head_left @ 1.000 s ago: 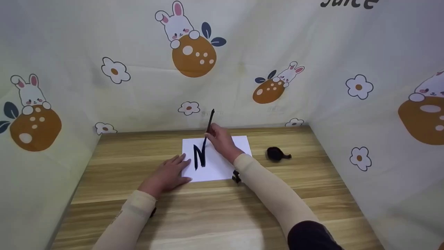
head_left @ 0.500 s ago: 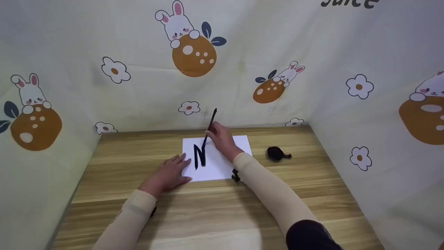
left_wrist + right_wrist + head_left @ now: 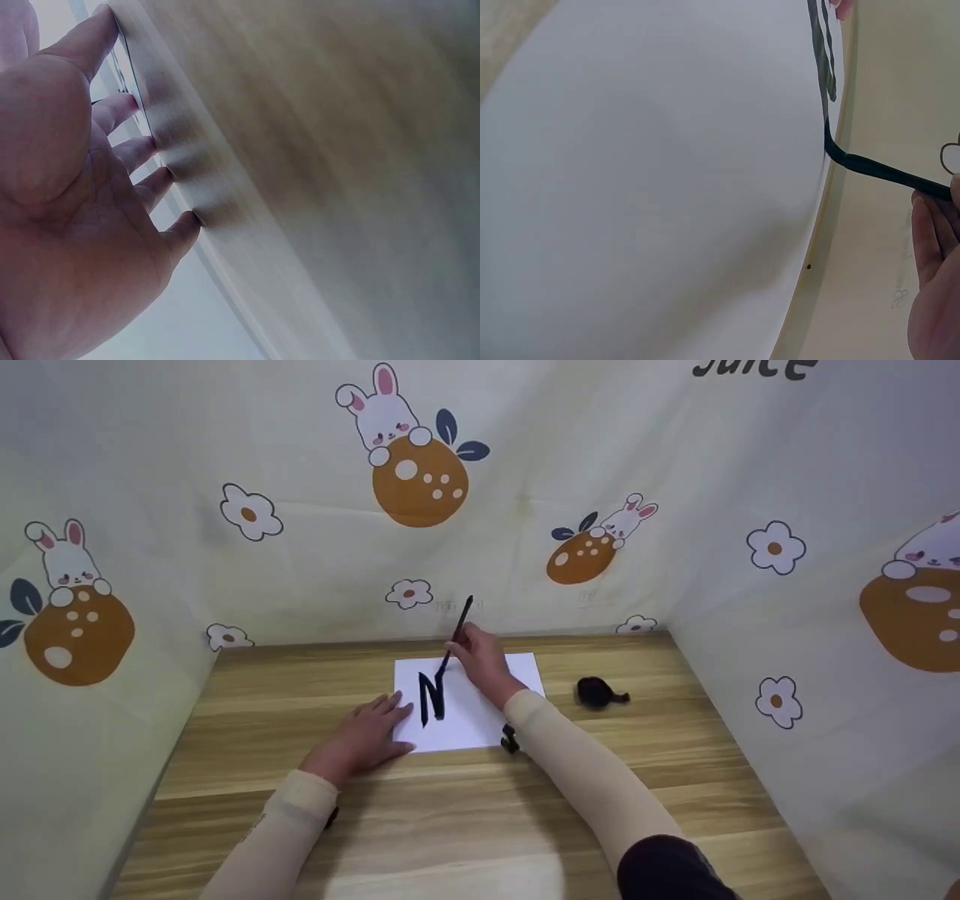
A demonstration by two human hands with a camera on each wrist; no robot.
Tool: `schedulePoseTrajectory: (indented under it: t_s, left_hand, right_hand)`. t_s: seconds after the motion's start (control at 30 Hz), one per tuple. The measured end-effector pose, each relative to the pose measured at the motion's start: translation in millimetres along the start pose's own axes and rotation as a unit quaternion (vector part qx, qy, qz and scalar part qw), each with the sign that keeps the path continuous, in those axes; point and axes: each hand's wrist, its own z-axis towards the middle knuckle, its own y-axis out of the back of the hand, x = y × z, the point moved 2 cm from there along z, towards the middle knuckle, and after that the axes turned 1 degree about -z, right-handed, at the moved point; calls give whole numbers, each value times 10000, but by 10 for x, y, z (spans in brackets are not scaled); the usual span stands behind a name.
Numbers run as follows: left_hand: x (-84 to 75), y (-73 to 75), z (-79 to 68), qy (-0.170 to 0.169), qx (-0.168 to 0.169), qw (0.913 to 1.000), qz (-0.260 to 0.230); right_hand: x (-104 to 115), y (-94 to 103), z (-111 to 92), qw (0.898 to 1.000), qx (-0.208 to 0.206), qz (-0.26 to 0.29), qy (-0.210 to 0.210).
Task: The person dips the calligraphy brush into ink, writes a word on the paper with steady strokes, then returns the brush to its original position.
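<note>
My right hand (image 3: 484, 666) pinches a dark, slim brush (image 3: 457, 633), its handle leaning up and to the right. In the right wrist view the brush's bent black bristles (image 3: 834, 148) press on the white paper (image 3: 652, 165) at the end of a black stroke. That stroke belongs to an N-shaped mark (image 3: 431, 699) on the left half of the sheet. With fingers spread, my left hand (image 3: 361, 736) rests at the paper's left edge, fingertips on the sheet. From below, the left wrist view shows that hand's palm (image 3: 75, 217) and extended fingers.
A small black dish (image 3: 595, 692) with a short handle stands on the wooden table (image 3: 450, 825), right of the paper. Pale cloth (image 3: 300, 570) printed with rabbits, oranges and flowers rises behind the table and along both sides.
The brush handle's top has tilted slightly to the right, and its tip has crept a little toward the sheet's far edge. My left hand has stayed in place.
</note>
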Motion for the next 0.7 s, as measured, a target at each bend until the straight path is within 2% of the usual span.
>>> schedulePoseTrajectory:
  t_s: [0.5,0.7]
  left_hand:
    - [-2,-12,-2,45,6,10000,-27]
    - [-6,-27,4,148,29,9999,-68]
  right_hand:
    - [-14,-2,-21,9998,-196,25,-75]
    - [-16,25,-32,9990,-296,344,-54]
